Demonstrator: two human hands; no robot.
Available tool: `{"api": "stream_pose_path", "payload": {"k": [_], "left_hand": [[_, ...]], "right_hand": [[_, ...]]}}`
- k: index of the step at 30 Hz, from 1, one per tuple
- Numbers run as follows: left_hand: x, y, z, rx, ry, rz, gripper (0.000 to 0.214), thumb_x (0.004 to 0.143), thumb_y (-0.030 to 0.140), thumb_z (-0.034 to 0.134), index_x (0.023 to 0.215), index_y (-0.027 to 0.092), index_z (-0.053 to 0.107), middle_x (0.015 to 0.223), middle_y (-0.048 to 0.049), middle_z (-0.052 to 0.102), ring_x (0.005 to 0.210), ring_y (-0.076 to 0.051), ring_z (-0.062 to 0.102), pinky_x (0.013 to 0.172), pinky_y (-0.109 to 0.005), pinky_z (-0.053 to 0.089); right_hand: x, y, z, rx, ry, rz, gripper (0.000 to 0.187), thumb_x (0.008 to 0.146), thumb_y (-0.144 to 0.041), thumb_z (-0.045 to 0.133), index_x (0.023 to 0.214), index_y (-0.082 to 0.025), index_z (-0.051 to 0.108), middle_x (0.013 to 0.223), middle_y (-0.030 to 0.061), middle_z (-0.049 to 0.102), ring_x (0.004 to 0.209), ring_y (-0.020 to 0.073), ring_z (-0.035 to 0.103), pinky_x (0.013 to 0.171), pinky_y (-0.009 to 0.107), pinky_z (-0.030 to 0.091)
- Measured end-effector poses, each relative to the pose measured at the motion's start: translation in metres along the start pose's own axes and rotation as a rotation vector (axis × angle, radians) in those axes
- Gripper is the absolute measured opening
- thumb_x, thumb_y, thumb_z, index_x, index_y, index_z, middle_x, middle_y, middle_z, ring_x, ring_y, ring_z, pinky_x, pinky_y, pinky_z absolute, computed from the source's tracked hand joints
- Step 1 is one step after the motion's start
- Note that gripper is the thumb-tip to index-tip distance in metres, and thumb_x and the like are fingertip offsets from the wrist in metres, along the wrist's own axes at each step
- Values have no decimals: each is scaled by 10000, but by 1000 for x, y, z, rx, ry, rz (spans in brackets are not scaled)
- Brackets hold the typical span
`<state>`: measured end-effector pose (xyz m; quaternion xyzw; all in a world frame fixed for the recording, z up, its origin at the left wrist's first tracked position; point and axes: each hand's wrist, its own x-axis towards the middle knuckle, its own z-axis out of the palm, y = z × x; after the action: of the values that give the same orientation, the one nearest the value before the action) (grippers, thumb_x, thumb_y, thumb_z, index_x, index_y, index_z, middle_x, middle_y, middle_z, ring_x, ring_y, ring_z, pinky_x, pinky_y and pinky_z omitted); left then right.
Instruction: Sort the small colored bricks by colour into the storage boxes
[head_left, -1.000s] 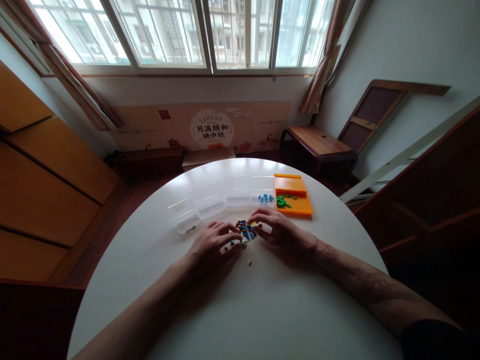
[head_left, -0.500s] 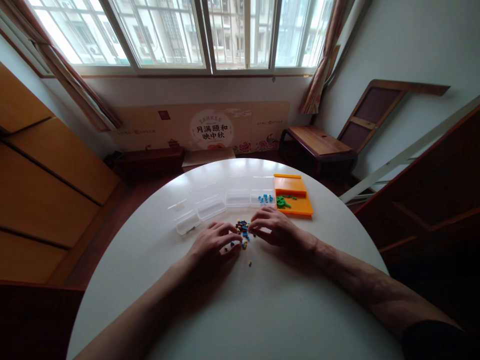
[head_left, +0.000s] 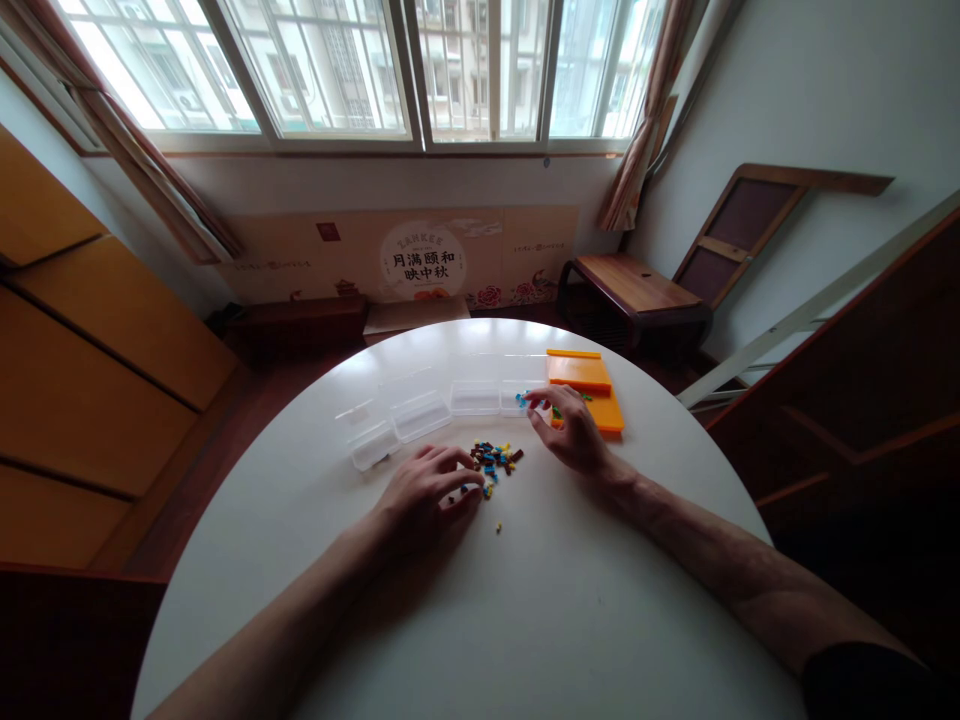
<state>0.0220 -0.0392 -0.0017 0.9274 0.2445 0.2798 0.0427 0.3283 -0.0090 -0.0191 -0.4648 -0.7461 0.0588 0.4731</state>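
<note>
A loose pile of small toy bricks (head_left: 495, 457) in brown, blue, yellow and black lies on the table. My left hand (head_left: 435, 485) rests at the pile's left edge, thumb and curved fingers apart around a few stray bricks. My right hand (head_left: 571, 425) is over the right end of the clear plastic boxes, its thumb and forefinger close together. Whatever sits between those fingertips is too small to make out. Light blue bricks (head_left: 520, 399) lie in the clear box (head_left: 507, 411) under the fingertips. Green pieces (head_left: 587, 398) are partly hidden behind the right hand on an orange tray (head_left: 611, 412).
More clear open boxes (head_left: 421, 418) curve along the left of the table's far side, their lids raised behind. One small brick (head_left: 499, 527) lies apart, nearer me. A wooden chair (head_left: 637, 285) stands beyond the round white table (head_left: 540, 620).
My right hand has moved from the pile up and to the right, over the box of blue bricks. More of the pile shows. My left hand has stayed in place.
</note>
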Motion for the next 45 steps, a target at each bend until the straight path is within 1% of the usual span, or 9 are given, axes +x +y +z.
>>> {"api": "stream_pose_path", "payload": {"k": [7,11,16,26,29,33,36,40,45], "left_hand": [[3,0,-3,-4,-6,7,122,1041,234,691,1078,291,792,1077,-16,790,924,-169,735,916,-351,520],[4,-1,-4,-2,-13,9,113,1046,255,690,1082,284,794,1069,-25,795,915,-172,738,903,-355,524],[4,-1,-2,2,-23,-2,114,1038,253,698,1081,291,797,1051,-22,788,899,-169,734,891,-352,528],[5,0,-3,7,-10,5,97,1022,238,725,1061,296,791,1063,-11,790,916,-172,731,895,-348,530],[4,1,-2,10,8,4,97,1026,234,713,1052,292,787,1066,-12,793,921,-175,734,899,-355,531],[1,-1,2,18,36,17,146,1029,236,708,1139,294,783,1088,-29,790,932,-182,745,887,-363,545],[0,-2,4,21,58,-1,185,1027,240,711,1188,297,781,1108,-42,777,938,-181,746,875,-360,558],[2,-1,3,45,66,-10,182,1039,260,708,1197,308,786,1130,-48,760,884,-176,710,841,-367,563],[5,1,0,59,46,-13,167,1048,263,699,1169,313,802,1125,-43,755,889,-182,697,827,-364,562]], "right_hand": [[-4,-26,-2,137,-347,-365,67,984,-218,735,1025,-269,750,1018,43,774,963,233,684,946,419,547],[-7,-29,1,140,-439,-443,47,1004,-305,756,1041,-285,779,1023,27,781,968,212,695,945,397,564],[-9,-24,8,79,-413,-469,114,1002,-403,792,1039,-296,802,995,19,781,960,212,693,963,402,560],[-7,-24,6,61,-394,-490,65,1027,-335,752,1057,-281,774,1040,23,797,970,208,697,996,420,553],[-3,-20,3,38,-240,-403,34,1022,-308,762,1023,-276,770,995,20,809,936,222,695,1023,452,540],[1,-6,-1,-64,14,-157,109,1040,-354,741,991,-269,787,998,44,810,973,267,699,1030,496,517],[2,5,-2,-133,83,-15,123,1044,-356,722,1057,-259,797,1054,64,810,1012,293,706,1034,511,503],[0,5,-1,-123,39,-19,115,1030,-293,713,1109,-255,787,1102,63,795,981,268,710,991,482,515],[-3,-13,2,-5,-182,-275,91,987,-232,741,1059,-272,779,1058,52,769,991,250,683,950,443,525]]}}
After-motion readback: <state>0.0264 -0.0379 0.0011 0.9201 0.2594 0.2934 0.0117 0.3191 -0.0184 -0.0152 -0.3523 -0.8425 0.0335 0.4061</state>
